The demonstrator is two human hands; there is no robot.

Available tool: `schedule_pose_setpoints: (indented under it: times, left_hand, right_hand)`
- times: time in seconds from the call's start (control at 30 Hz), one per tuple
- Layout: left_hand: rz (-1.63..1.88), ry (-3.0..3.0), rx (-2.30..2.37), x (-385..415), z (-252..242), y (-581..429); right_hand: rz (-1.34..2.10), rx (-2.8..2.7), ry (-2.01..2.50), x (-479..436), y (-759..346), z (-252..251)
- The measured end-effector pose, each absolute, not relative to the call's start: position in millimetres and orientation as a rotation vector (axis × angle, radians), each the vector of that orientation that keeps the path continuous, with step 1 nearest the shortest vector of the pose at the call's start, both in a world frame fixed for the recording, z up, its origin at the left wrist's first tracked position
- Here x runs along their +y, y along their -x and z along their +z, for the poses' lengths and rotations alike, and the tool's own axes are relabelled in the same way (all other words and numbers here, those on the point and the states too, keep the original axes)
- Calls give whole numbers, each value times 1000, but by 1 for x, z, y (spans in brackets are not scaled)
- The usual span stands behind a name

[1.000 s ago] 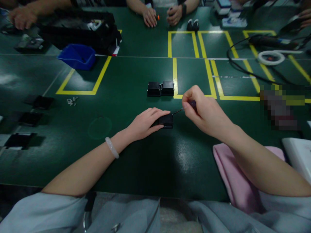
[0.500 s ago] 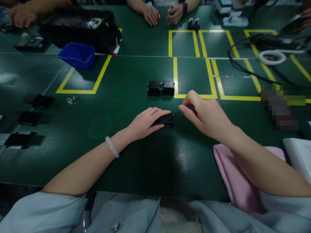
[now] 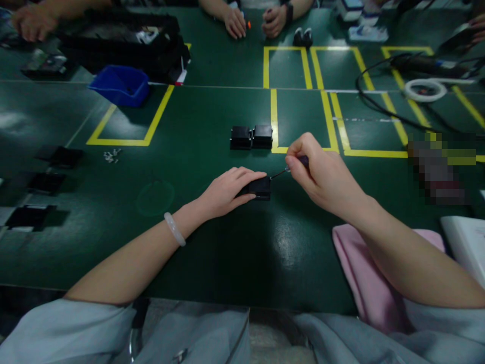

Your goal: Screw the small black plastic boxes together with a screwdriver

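Note:
My left hand [image 3: 231,191] presses a small black box [image 3: 260,188] to the green table, thumb and fingers gripping its near and far sides. In my right hand [image 3: 322,169] is a screwdriver [image 3: 279,175] with a dark handle, mostly hidden in the closed fingers. Its thin shaft slants down to the left, and the tip meets the box's far right corner. Beyond my hands stand two similar black boxes [image 3: 241,137], side by side. Several small silvery screws [image 3: 112,155] lie in a loose pile to the left.
Several flat black parts [image 3: 46,183] lie at the left. A blue scoop-shaped bin [image 3: 120,86] stands before a large black tray [image 3: 121,45]. A pink cloth [image 3: 373,273] hangs over the near edge under my right forearm. Other people's hands [image 3: 273,21] rest across the table [image 3: 212,263].
My right hand has shifted slightly up and to the right, baring more of the screwdriver's shaft. The left hand and the box stay in place.

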State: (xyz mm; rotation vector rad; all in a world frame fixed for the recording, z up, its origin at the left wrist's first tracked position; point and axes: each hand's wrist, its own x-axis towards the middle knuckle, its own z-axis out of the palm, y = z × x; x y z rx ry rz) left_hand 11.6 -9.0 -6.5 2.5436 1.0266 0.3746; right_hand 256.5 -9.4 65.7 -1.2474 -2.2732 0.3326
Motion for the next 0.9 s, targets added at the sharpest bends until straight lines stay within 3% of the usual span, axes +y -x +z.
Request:
schedule_pose_setpoints:
  times: [0.9]
  left_hand:
    - [379,-2544,1010,-8,-7,-12]
  right_hand:
    - [286,-2290,1278,-9,-258,66]
